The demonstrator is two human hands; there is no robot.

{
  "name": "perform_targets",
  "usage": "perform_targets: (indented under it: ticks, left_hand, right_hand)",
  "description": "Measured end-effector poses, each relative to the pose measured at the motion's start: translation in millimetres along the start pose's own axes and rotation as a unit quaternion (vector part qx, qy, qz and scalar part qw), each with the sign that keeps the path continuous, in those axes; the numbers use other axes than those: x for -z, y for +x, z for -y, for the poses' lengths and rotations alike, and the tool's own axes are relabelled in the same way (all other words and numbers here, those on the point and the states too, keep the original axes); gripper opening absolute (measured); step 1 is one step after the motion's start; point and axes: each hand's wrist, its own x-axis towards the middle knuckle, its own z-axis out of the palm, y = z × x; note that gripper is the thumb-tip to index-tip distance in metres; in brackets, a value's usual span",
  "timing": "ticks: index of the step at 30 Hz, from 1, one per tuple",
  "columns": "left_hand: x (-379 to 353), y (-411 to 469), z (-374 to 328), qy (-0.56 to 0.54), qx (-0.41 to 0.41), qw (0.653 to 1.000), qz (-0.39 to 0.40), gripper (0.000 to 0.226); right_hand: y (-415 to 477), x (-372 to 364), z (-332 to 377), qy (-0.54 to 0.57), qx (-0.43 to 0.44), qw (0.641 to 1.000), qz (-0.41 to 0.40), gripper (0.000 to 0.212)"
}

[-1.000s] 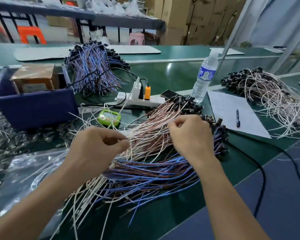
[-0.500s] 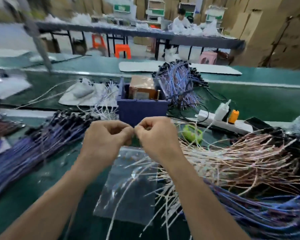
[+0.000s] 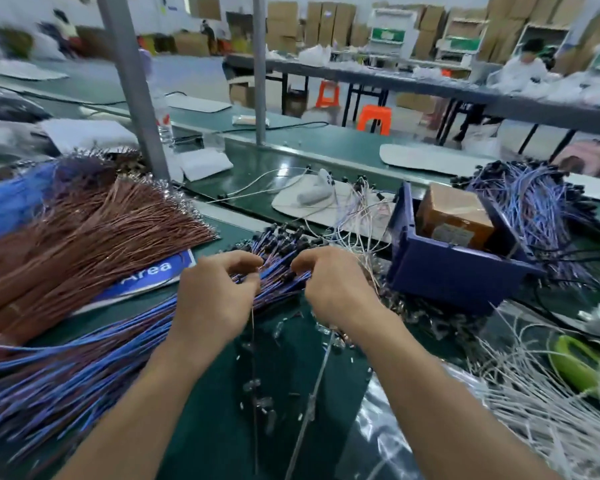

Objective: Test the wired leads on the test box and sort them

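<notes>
on the green tabletop a bundle of blue leads runs from lower left toward frame centre, black plug ends pointing upper right. there the left hand and right hand each pinch a thin wire hanging down.

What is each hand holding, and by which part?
The left hand pinches a thin dark wire near its top end; the right hand pinches a pale wire likewise. Both hang down.

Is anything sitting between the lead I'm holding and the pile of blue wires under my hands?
Nothing visible does. The left hand and right hand pinch the thin wired lead just above the blue wire pile; the dark blue plastic bin stands apart to the right.
</notes>
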Motion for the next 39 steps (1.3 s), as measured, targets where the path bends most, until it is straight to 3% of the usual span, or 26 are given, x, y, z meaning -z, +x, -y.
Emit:
perform_targets:
  ticks: [4, 8, 13, 16, 19, 23, 26, 29, 31, 34, 37, 39]
  left_hand:
    - [-13.4, -3.1, 7.9, 0.031, -0.041, 0.998, -0.046, 0.023]
    - [-19.7, -3.8, 16.0, 0.069, -0.059, 0.995, -0.048, 0.024]
    - [-21.0, -2.8, 18.6, 0.073, -0.070, 0.993, -0.069, 0.031]
    - [-17.5, -3.8, 13.7, 0.091, -0.047, 0.989, -0.109, 0.034]
    - [-16.1, -4.6, 11.2, 0.100, -0.051, 0.991, -0.073, 0.039]
    - [-14.3, -3.8, 12.5, 0.042, -0.006, 0.995, -0.092, 0.038]
    - [-15.0, -2.7, 10.7, 0.016, 0.020, 0.993, -0.112, 0.038]
    - [-14.6, -2.2, 10.2, 0.026, 0.024, 0.993, -0.111, 0.038]
    - [-10.7, -1.3, 12.9, 0.027, 0.023, 0.992, -0.122, 0.036]
    - [-4.5, 1.7, 17.1, 0.037, 0.012, 0.989, -0.146, 0.035]
    - [-2.6, 3.2, 16.4, 0.045, -0.003, 0.990, -0.136, 0.038]
    - [-2.3, 3.2, 15.3, 0.041, -0.003, 0.991, -0.125, 0.041]
  right_hand:
    - [14.9, -8.3, 0.6, -0.042, -0.007, 0.999, 0.004, 0.049]
    - [15.5, -12.2, -3.3, -0.075, -0.009, 0.996, -0.053, 0.034]
    - [9.3, -14.9, -6.1, -0.122, -0.006, 0.992, -0.021, 0.029]
    - [9.1, -14.0, -1.4, -0.064, 0.000, 0.996, -0.069, 0.021]
    - [16.1, -18.1, 14.0, 0.003, 0.009, 0.997, -0.082, 0.021]
    - [34.7, -18.4, 27.4, -0.016, 0.024, 0.995, -0.095, 0.031]
    - [50.9, -12.5, 31.8, -0.093, 0.051, 0.993, -0.058, 0.041]
    - [66.9, -7.4, 40.3, -0.179, 0.070, 0.981, 0.001, 0.017]
    - [77.3, -5.7, 48.4, -0.210, 0.078, 0.975, 0.000, 0.016]
    - [89.7, -13.4, 59.6, -0.176, 0.104, 0.979, 0.005, 0.020]
    - [99.0, -29.6, 63.2, -0.147, 0.117, 0.979, 0.082, 0.039]
    - [108.0, -38.2, 62.9, -0.165, 0.125, 0.972, 0.113, 0.039]
